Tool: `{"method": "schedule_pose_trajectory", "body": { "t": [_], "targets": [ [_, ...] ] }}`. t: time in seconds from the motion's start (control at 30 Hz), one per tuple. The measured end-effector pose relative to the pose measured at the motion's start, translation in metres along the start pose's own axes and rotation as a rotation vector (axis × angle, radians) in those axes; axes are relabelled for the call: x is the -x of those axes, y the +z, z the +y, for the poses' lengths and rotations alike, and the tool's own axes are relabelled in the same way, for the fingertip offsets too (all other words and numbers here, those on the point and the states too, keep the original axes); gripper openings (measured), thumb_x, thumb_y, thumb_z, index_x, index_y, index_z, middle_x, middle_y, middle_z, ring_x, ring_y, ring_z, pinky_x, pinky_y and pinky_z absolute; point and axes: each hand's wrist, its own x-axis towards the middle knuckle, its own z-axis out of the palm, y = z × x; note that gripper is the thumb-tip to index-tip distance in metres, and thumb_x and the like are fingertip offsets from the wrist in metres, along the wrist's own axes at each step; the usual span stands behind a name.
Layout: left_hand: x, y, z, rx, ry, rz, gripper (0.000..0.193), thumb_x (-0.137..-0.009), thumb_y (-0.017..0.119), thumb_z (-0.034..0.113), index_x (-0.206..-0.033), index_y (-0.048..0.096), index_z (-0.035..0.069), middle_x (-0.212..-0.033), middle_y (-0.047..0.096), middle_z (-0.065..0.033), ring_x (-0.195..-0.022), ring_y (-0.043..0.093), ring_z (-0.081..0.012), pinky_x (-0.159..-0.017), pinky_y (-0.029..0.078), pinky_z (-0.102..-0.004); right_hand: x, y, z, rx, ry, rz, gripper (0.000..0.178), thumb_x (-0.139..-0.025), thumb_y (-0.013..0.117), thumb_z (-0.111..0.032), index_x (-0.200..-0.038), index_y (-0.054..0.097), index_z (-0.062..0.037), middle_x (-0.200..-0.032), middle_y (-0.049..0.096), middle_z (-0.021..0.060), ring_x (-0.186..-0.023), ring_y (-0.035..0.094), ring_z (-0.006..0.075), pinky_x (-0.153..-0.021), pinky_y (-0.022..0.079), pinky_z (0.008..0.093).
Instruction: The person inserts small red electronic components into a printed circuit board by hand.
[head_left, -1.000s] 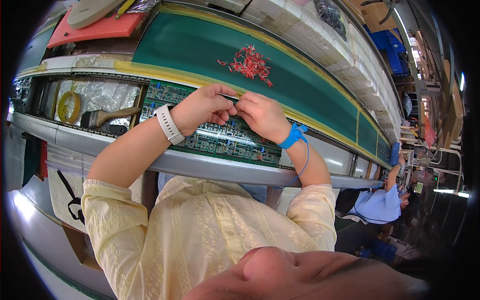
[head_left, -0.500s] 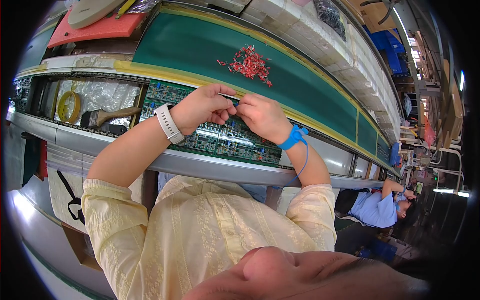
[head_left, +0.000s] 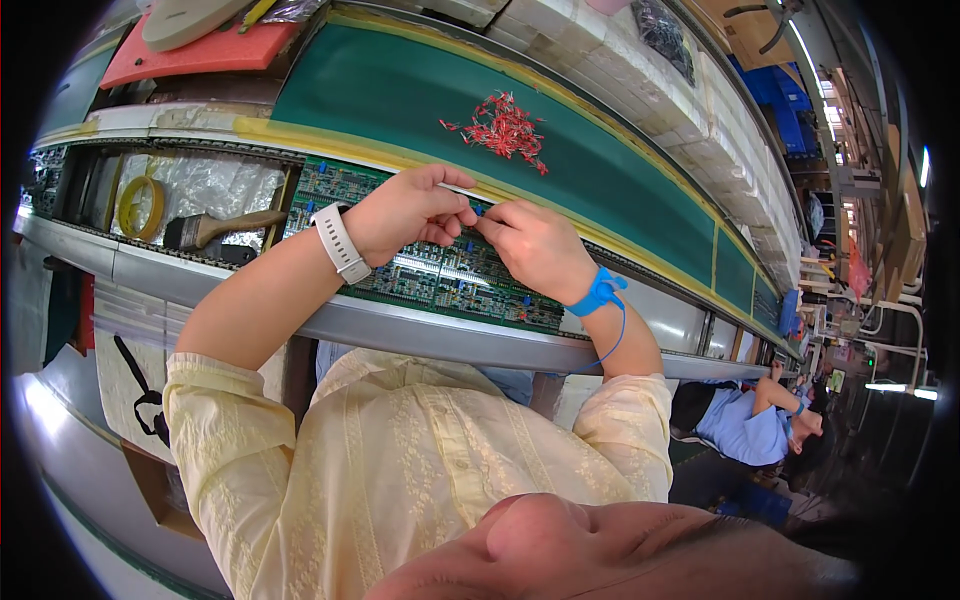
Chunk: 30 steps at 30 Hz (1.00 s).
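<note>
mat (head_left: 400, 95), hands (head_left: 400, 215) over circuit boards (head_left: 450, 287), markings (head_left: 176, 17) illegible

A white watchband (head_left: 340, 243) and blue wristband (head_left: 597, 291) accompany yellow sleeves (head_left: 222, 410).

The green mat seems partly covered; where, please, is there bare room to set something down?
Bare green mat flanks the red component pile left and right, between yellow tape strips. Crowded: the circuit boards under the left hand and right hand.
</note>
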Motion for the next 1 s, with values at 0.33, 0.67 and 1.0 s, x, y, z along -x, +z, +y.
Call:
{"method": "schedule_pose_trajectory", "body": {
  "t": [0.33, 0.67, 1.0],
  "targets": [
    [0.000, 0.000, 0.001, 0.221, 0.054, 0.016, 0.032, -0.094, 0.041, 0.029, -0.110, 0.050, 0.002, -0.092, 0.059, -0.0073, -0.081, 0.058, -0.0140, -0.076, 0.049, -0.0268, -0.001, -0.001, 0.000, -0.013, 0.009, -0.026, 0.020, -0.069, 0.059, -0.005, -0.088, 0.065, -0.0072, -0.082, 0.058, 0.0040, -0.077, 0.057, 0.0211, -0.066, 0.048, 0.0327],
    [0.000, 0.008, -0.004, 0.388, 0.028, -0.094, 0.042, -0.096, 0.033, 0.038, -0.107, 0.050, 0.001, -0.100, 0.057, -0.0101, -0.091, 0.056, -0.0179, -0.085, 0.045, -0.0326, -0.017, -0.006, -0.012, -0.134, -0.077, 0.282, 0.021, -0.065, 0.069, -0.004, -0.085, 0.065, -0.0071, -0.081, 0.057, 0.0041, -0.072, 0.055, 0.0230, -0.064, 0.045, 0.0346],
    [0.001, 0.011, -0.007, 0.365, 0.017, -0.196, 0.045, -0.097, 0.028, 0.037, -0.109, 0.050, 0.000, -0.102, 0.055, -0.0088, -0.093, 0.055, -0.0170, -0.085, 0.045, -0.0317, -0.018, -0.004, -0.013, -0.149, -0.067, 0.235, 0.020, -0.064, 0.071, -0.007, -0.083, 0.064, -0.0078, -0.081, 0.056, 0.0024, -0.073, 0.054, 0.0217, -0.067, 0.043, 0.0339]
  ]
}}
